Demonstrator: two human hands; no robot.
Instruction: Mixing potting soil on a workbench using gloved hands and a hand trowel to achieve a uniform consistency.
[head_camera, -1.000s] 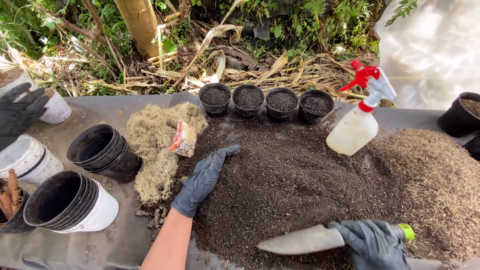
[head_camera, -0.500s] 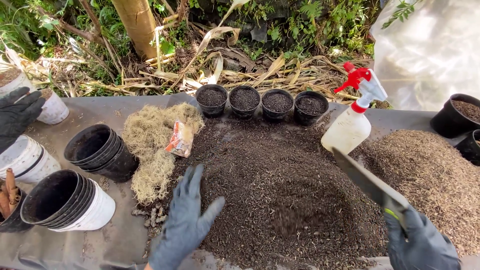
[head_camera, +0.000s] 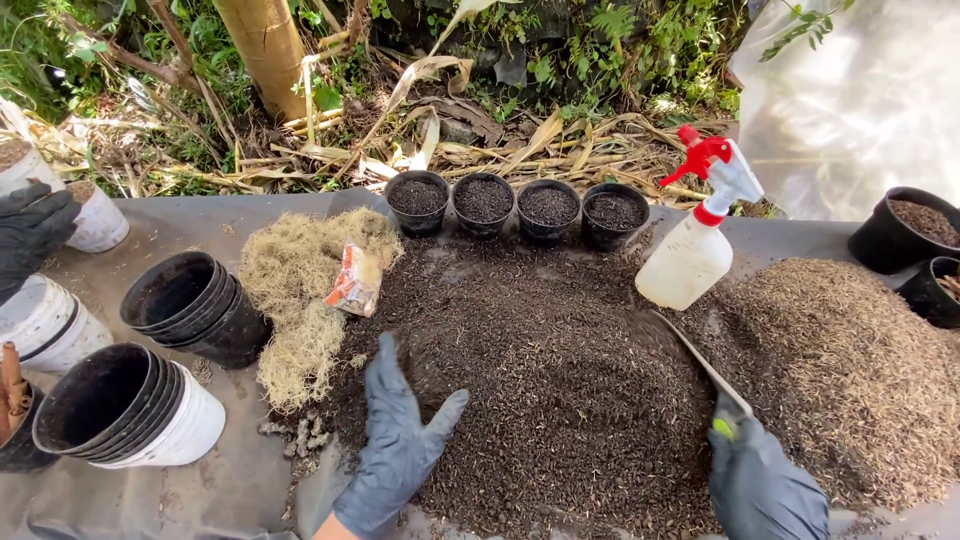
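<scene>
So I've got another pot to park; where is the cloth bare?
Bare grey cloth shows in front of the stacked pots, left of the left hand. Another strip lies behind the spray bottle. The soil heap crowds the middle.

The left hand (head_camera: 400, 445) was lying far out on the soil (head_camera: 560, 380), by the moss (head_camera: 300, 300). It has since come back near, and now lies flat on the near left edge of the pile with its fingers spread. The right hand (head_camera: 765, 485) held the trowel (head_camera: 705, 365) low and flat (blade pointing left) along the near edge. It has since swung the blade up, so the tip now points far and left, dug into the soil just near the spray bottle (head_camera: 695, 250). The hand itself has slid right.
</scene>
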